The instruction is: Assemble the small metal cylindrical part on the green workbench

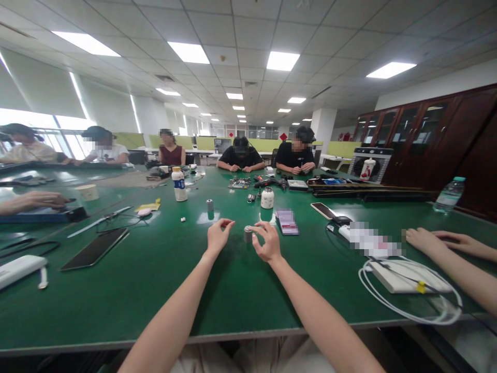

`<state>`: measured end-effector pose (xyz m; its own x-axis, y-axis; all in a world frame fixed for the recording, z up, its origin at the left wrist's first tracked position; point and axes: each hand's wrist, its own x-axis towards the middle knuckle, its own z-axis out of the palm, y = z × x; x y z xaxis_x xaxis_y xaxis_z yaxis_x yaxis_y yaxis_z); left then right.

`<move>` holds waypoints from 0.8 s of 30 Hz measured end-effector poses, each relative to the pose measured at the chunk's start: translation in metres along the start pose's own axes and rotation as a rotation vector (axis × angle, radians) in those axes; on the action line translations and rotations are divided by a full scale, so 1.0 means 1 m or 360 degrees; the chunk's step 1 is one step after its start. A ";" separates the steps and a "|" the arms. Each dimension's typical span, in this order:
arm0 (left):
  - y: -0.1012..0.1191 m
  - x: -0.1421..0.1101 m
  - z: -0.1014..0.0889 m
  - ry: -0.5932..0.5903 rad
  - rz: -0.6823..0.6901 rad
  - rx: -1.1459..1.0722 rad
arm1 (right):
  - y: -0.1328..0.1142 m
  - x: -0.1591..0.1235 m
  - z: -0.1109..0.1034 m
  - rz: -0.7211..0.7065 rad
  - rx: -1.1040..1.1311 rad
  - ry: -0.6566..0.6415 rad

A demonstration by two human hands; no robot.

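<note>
A small grey cylinder [247,235] stands upright on the green table in front of me. My right hand [267,242] is at its right side, with the index finger against the upper edge and the thumb close to the side. To the left of it, my left hand [218,236] hovers just above the table with thumb and fingertips pressed together, pointing at the cylinder but apart from it. Whether anything tiny is in that pinch I cannot make out. A second grey cylinder [210,205] stands farther back, beyond my left hand.
Beyond my hands are a white jar [267,198], a purple-screened phone [287,221] and a white-and-blue bottle [179,184]. A dark tablet [95,249] lies left; a white cable [406,311] coils right. Another person's hands [430,241] rest at the right; several people sit around the table.
</note>
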<state>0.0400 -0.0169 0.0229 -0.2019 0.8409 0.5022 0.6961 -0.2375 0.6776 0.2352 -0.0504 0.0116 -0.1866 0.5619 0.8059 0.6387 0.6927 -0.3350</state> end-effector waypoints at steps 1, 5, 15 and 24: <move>0.008 -0.002 0.005 0.0010 0.0074 -0.0124 | 0.001 0.000 0.000 -0.0005 0.0015 0.0025; 0.032 -0.008 0.020 -0.0060 0.0183 -0.0354 | 0.006 0.000 0.004 0.0097 0.0084 0.0115; 0.028 -0.009 0.029 -0.0255 0.0195 -0.0297 | 0.018 0.001 0.011 0.0453 0.0262 0.0131; 0.022 -0.011 0.032 -0.0266 0.0252 -0.0156 | 0.032 -0.010 0.038 0.0737 0.0458 -0.0208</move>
<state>0.0795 -0.0158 0.0158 0.0265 0.8562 0.5159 0.6382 -0.4117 0.6505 0.2291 -0.0168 -0.0257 -0.0379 0.8755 0.4817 0.4501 0.4453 -0.7741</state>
